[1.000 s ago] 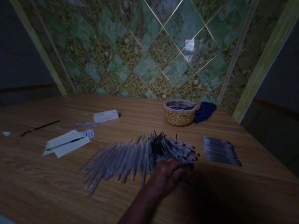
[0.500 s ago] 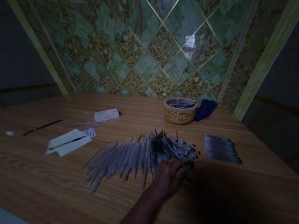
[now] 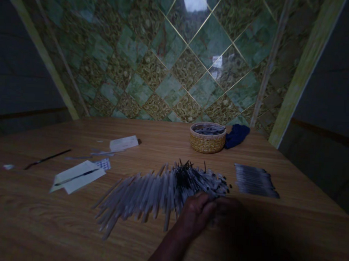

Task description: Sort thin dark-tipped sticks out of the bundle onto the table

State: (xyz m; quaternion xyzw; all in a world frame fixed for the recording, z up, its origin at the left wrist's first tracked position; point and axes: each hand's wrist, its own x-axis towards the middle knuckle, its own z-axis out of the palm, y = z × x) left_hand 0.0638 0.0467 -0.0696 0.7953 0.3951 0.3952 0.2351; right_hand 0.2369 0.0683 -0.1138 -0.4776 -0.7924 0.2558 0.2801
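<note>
My left hand (image 3: 195, 212) is closed, its fingers curled together at the near edge of a heap of pen parts. Whatever it grips is hidden behind the fingers. Close against it on the right is my right hand (image 3: 229, 208), almost lost in deep shadow, so its fingers do not show clearly. Left of the hands, many translucent pen barrels (image 3: 147, 195) lie side by side in a fanned row. Dark thin pieces like pen refills (image 3: 183, 176) are bunched in the middle. Clear pieces with black ends (image 3: 215, 183) spread to the right, just beyond my hands.
A woven basket (image 3: 207, 143) holding pens stands at the back, beside a dark blue cloth (image 3: 237, 136). A neat row of pens (image 3: 255, 181) lies at right. On the left are papers (image 3: 83, 172) with a pen on top, a white box (image 3: 123, 143) and a dark stick (image 3: 47, 159).
The view has tilted up slightly, so the table things sit lower in the picture. My hands stay together at the heap's near edge, with the right one looking darker.
</note>
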